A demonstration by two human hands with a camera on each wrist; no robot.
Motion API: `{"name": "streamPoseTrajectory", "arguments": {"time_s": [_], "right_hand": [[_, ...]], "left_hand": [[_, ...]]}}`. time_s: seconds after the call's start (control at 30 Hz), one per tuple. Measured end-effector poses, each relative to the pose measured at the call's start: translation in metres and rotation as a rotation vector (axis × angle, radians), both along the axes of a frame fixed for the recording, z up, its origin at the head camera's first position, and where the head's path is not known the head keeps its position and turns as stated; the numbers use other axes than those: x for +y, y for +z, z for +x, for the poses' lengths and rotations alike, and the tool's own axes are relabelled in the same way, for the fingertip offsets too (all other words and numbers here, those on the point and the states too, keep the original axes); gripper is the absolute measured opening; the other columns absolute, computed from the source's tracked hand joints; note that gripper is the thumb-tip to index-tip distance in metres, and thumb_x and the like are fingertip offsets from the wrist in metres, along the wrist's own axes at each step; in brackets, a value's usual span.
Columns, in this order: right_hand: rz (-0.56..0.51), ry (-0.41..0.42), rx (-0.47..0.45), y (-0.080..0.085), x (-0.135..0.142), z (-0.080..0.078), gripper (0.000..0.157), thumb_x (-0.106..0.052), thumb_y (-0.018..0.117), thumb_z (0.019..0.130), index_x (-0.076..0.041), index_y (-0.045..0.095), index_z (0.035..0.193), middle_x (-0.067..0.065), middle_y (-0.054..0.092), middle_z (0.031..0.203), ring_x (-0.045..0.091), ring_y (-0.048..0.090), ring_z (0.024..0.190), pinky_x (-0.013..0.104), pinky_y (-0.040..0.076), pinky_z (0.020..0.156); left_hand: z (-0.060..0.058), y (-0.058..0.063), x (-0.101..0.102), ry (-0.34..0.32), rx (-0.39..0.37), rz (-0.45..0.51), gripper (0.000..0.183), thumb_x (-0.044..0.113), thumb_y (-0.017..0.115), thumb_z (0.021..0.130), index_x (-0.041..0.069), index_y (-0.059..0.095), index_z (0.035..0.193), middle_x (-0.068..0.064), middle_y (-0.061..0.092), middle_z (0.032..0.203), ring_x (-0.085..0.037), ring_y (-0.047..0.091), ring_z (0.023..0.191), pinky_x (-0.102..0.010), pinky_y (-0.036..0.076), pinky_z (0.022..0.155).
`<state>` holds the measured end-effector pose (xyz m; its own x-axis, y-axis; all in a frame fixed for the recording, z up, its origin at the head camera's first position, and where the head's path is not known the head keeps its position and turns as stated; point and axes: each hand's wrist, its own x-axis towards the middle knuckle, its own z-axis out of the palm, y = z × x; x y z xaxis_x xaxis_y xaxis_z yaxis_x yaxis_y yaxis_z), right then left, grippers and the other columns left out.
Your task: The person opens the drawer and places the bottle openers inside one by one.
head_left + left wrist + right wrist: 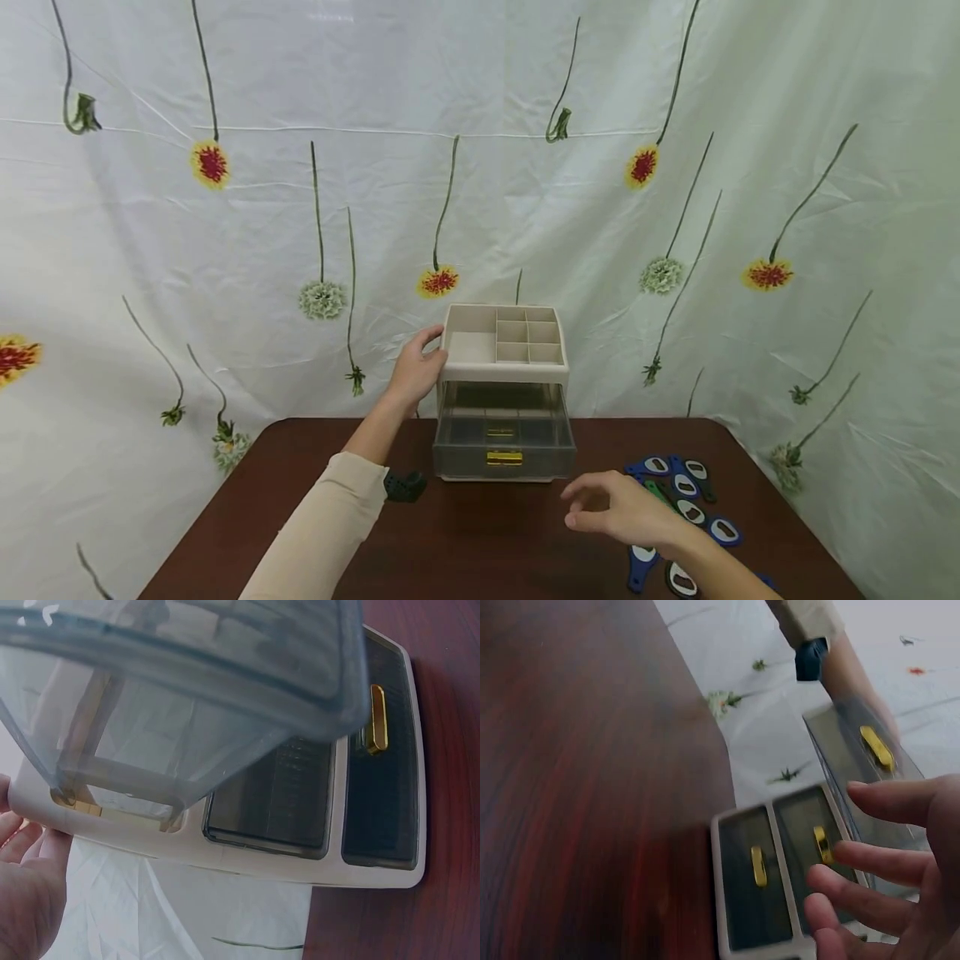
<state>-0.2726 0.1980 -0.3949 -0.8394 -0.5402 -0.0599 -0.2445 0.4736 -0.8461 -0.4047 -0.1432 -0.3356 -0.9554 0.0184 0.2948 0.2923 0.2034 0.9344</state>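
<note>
A beige drawer organizer [504,372] with a compartmented top stands at the back of the table. Its top see-through grey drawer [504,460] is pulled out, gold handle in front; two lower drawers [756,881] are closed in the right wrist view. My left hand [417,367] rests against the organizer's upper left side, fingertips and thumb touching the wall. In front of the drawer, to its right, my right hand [618,508] hovers with loosely bent fingers and holds nothing. In the right wrist view its fingers [874,859] overlap the organizer's front.
Several bottle openers [690,510], blue, green and black, lie at the right of the dark brown table [480,542], partly behind my right forearm. A dark strap [405,487] shows at the left wrist. A white flowered cloth [525,208] hangs behind the table.
</note>
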Motion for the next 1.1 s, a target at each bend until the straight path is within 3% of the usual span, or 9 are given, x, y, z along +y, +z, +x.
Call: {"name": "streamPoseTrajectory", "arguments": {"time_s": [0.23, 0.4, 0.53, 0.67, 0.87, 0.97, 1.1], "right_hand": [[0.106, -0.034, 0.041, -0.011, 0.034, -0.01, 0.036, -0.025, 0.076, 0.096, -0.003, 0.07, 0.124, 0.005, 0.067, 0.108, 0.027, 0.065, 0.093, 0.045, 0.055, 0.075], [0.161, -0.007, 0.094, -0.024, 0.05, -0.019, 0.041, -0.024, 0.077, 0.095, 0.002, 0.069, 0.126, 0.012, 0.068, 0.115, 0.034, 0.065, 0.097, 0.051, 0.055, 0.078], [0.224, -0.102, 0.094, -0.038, 0.063, -0.026, 0.042, -0.023, 0.078, 0.094, 0.002, 0.069, 0.126, 0.018, 0.067, 0.123, 0.043, 0.063, 0.111, 0.059, 0.052, 0.088], [0.28, -0.193, 0.077, -0.062, 0.081, -0.038, 0.041, -0.028, 0.08, 0.092, -0.001, 0.072, 0.123, 0.016, 0.067, 0.124, 0.047, 0.059, 0.116, 0.065, 0.049, 0.091], [0.313, -0.167, 0.062, -0.112, 0.112, -0.061, 0.055, -0.053, 0.078, 0.089, -0.011, 0.073, 0.124, 0.005, 0.069, 0.12, 0.035, 0.064, 0.11, 0.054, 0.054, 0.084], [0.279, -0.196, 0.033, -0.117, 0.111, -0.057, 0.058, -0.051, 0.081, 0.087, -0.007, 0.073, 0.122, 0.006, 0.069, 0.115, 0.035, 0.064, 0.106, 0.052, 0.055, 0.082], [0.246, -0.253, 0.043, -0.107, 0.094, -0.043, 0.054, -0.034, 0.087, 0.085, 0.006, 0.071, 0.117, 0.011, 0.069, 0.107, 0.034, 0.066, 0.095, 0.051, 0.056, 0.078]], "left_hand": [[0.001, -0.001, 0.0, 0.021, -0.009, -0.022, 0.054, 0.011, 0.05, 0.106, 0.007, 0.039, 0.159, -0.011, 0.034, 0.164, -0.035, 0.043, 0.143, -0.051, 0.042, 0.11], [0.005, -0.001, -0.003, 0.039, -0.017, -0.034, 0.054, 0.012, 0.049, 0.107, 0.008, 0.039, 0.159, -0.01, 0.034, 0.164, -0.035, 0.043, 0.143, -0.053, 0.043, 0.109], [0.004, 0.001, 0.001, 0.025, -0.001, -0.031, 0.054, 0.011, 0.049, 0.107, 0.006, 0.038, 0.159, -0.011, 0.034, 0.164, -0.035, 0.044, 0.143, -0.052, 0.042, 0.109], [0.004, 0.001, 0.004, 0.027, 0.006, -0.031, 0.054, 0.01, 0.049, 0.106, 0.005, 0.039, 0.159, -0.012, 0.034, 0.164, -0.035, 0.045, 0.142, -0.05, 0.043, 0.109], [0.004, 0.0, 0.004, 0.031, 0.01, -0.021, 0.053, 0.01, 0.05, 0.106, 0.005, 0.04, 0.158, -0.012, 0.036, 0.163, -0.035, 0.045, 0.142, -0.051, 0.043, 0.109], [0.003, -0.001, 0.003, 0.023, 0.005, -0.017, 0.053, 0.011, 0.05, 0.107, 0.005, 0.039, 0.159, -0.011, 0.035, 0.164, -0.035, 0.044, 0.142, -0.051, 0.042, 0.109], [0.004, -0.002, 0.002, 0.007, 0.0, 0.001, 0.054, 0.011, 0.05, 0.107, 0.005, 0.038, 0.159, -0.012, 0.034, 0.164, -0.036, 0.042, 0.143, -0.052, 0.041, 0.11]]}}
